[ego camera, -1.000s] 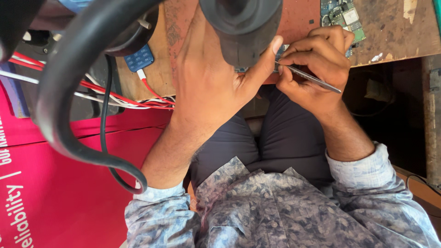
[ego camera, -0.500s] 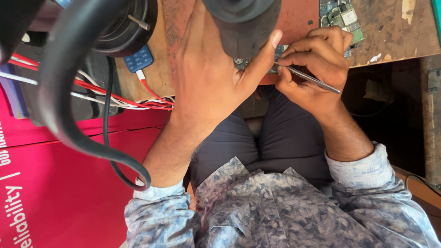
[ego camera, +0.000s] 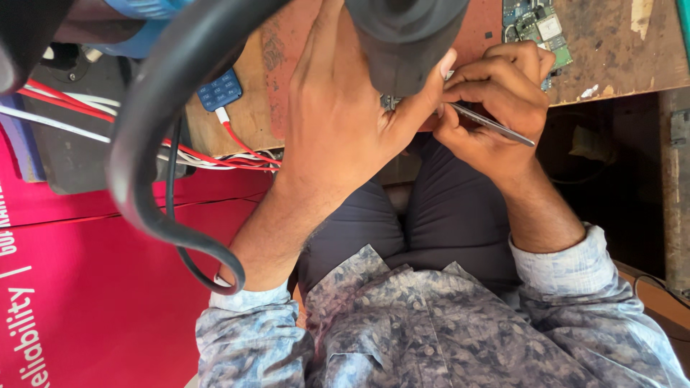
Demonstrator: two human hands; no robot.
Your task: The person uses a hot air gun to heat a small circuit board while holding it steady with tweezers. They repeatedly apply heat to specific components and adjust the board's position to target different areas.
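My left hand point(ego camera: 345, 122) is wrapped around a dark grey cylindrical tool point(ego camera: 406, 39) held upright over the edge of the wooden bench point(ego camera: 618, 50). A thick black hose point(ego camera: 154, 144) curves away from the tool to the left. My right hand point(ego camera: 496, 108) pinches thin metal tweezers point(ego camera: 492, 123), whose tip points at a small circuit board point(ego camera: 392, 102) just under the tool. That board is mostly hidden by my left thumb and the tool.
A green circuit board point(ego camera: 535, 25) lies on the bench at the top right. A blue keypad point(ego camera: 219, 90) and red and white wires point(ego camera: 230, 151) sit to the left. A red banner point(ego camera: 86, 287) hangs below; my lap is under the bench edge.
The hands stay together at the bench edge. The tool and hose have shifted only slightly in view; the tweezers remain at the small board.
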